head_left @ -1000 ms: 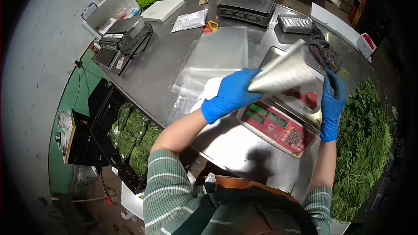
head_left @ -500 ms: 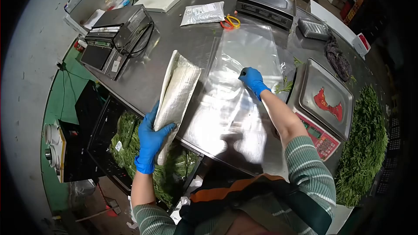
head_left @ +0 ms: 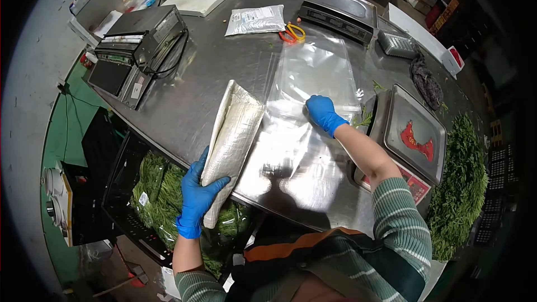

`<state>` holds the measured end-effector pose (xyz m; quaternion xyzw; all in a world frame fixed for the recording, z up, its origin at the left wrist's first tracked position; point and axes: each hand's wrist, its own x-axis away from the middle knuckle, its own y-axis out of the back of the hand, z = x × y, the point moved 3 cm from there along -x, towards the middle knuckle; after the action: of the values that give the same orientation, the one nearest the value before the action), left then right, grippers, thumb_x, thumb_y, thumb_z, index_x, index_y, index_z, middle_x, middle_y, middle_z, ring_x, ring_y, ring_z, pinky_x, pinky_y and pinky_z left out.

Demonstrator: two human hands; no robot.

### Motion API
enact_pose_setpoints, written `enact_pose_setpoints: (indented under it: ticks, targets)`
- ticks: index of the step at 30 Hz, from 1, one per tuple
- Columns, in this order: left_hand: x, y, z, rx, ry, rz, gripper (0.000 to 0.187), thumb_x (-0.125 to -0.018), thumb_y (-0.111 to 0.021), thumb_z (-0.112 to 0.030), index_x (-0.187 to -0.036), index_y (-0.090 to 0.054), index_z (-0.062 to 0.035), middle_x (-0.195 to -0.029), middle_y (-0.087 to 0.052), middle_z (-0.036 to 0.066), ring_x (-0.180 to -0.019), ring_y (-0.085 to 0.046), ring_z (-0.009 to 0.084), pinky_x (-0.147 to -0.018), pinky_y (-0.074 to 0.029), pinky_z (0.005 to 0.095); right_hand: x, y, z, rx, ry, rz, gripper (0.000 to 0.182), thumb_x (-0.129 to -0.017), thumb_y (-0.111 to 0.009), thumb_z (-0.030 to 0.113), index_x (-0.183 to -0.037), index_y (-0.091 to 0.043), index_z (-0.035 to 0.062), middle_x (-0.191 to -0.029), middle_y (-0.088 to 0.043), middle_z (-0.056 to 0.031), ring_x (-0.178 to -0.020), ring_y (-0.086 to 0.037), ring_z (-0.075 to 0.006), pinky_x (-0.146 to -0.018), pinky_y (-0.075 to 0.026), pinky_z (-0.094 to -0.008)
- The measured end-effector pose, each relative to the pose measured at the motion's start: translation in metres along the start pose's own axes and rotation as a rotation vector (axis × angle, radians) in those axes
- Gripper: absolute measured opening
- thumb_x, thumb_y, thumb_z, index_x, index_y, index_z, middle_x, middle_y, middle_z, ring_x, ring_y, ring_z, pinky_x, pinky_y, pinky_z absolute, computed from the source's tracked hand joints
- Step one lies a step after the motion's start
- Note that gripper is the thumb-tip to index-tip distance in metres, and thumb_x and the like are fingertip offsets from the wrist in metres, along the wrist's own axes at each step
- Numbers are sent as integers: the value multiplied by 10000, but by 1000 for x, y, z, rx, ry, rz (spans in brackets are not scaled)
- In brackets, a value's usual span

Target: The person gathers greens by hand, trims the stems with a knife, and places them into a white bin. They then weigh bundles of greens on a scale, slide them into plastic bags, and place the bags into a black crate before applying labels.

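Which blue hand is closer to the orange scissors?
The right hand. It rests on the clear plastic bags, just below the scissors. The left hand is far off at the table's near edge, gripping the folded silver bag.

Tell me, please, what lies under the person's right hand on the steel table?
The right hand presses on a stack of clear plastic bags lying flat on the table. How many bags are stacked, and anything beneath them, cannot be seen.
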<state>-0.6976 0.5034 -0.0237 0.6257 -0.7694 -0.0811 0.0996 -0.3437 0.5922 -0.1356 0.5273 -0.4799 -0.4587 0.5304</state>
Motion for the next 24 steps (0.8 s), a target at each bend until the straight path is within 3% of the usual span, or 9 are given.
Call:
enact_pose_setpoints:
  ticks: [5, 8, 9, 11, 16, 18, 20, 21, 24]
  targets:
    - [9, -14, -8, -107, -31, 92, 740, -610, -764, -66, -1267, -428, -121, -1031, -574, 75, -928, -541, 136, -832, -429, 277, -2, 0, -19, -155, -103, -170, 114, -715, -560, 199, -743, -641, 124, -793, -606, -99, -718, -587, -283, -622, -465, -399]
    - [15, -34, -27, -241, 18, 266, 745, -619, -769, -130, -1276, -418, -150, -1080, -562, 109, -973, -536, 166, -853, -420, 290, 10, 18, -1, -222, -49, -276, 119, -733, -535, 183, -752, -636, 123, -804, -608, -85, -738, -585, -277, -644, -461, -396]
    - [15, -44, -28, -216, 28, 332, 743, -619, -770, -131, -1274, -418, -127, -1126, -539, 101, -1015, -507, 164, -890, -390, 294, 14, 1, 3, -167, -40, -83, 120, -744, -523, 151, -772, -637, 124, -817, -608, -90, -771, -582, -275, -672, -456, -385]
    - [15, -62, -31, -187, 24, 449, 736, -639, -759, -149, -1283, -402, -116, -1192, -503, 101, -1078, -463, 161, -939, -351, 299, 17, -3, 2, -264, -59, -182, 120, -740, -533, 187, -766, -633, 126, -795, -606, -89, -752, -584, -276, -655, -454, -396]
    - [17, -81, -23, -226, 21, 466, 731, -648, -749, -182, -1286, -395, -150, -1226, -478, 138, -1116, -461, 196, -939, -366, 307, 25, 46, 1, -452, -70, -256, 172, -726, -554, 268, -752, -634, 117, -742, -613, -106, -698, -592, -290, -617, -460, -399]
    - [21, -82, -22, -136, 58, 408, 732, -651, -749, -174, -1289, -391, -149, -1226, -482, 122, -1111, -462, 190, -938, -367, 305, 27, 36, 2, -444, -41, -278, 166, -723, -553, 263, -744, -636, 121, -720, -613, -110, -676, -592, -298, -604, -463, -393]
    - [25, -84, -31, -111, 82, 404, 732, -651, -750, -168, -1289, -392, -149, -1223, -484, 110, -1102, -465, 185, -937, -367, 303, 27, 13, 2, -352, -92, -125, 171, -726, -549, 272, -746, -638, 127, -734, -614, -108, -697, -591, -304, -607, -461, -395]
    - [27, -85, -32, -112, 98, 405, 736, -647, -753, -163, -1289, -393, -149, -1217, -488, 111, -1094, -469, 181, -932, -371, 301, 19, -25, -5, -285, -55, -147, 188, -730, -544, 292, -761, -635, 130, -757, -614, -114, -716, -588, -311, -617, -459, -396]
    - [27, -87, -30, -130, 132, 384, 742, -640, -758, -154, -1288, -396, -148, -1202, -498, 112, -1080, -473, 172, -923, -376, 294, 25, -1, -1, -406, -35, -119, 201, -743, -539, 295, -774, -624, 116, -769, -609, -122, -733, -584, -313, -626, -455, -399]
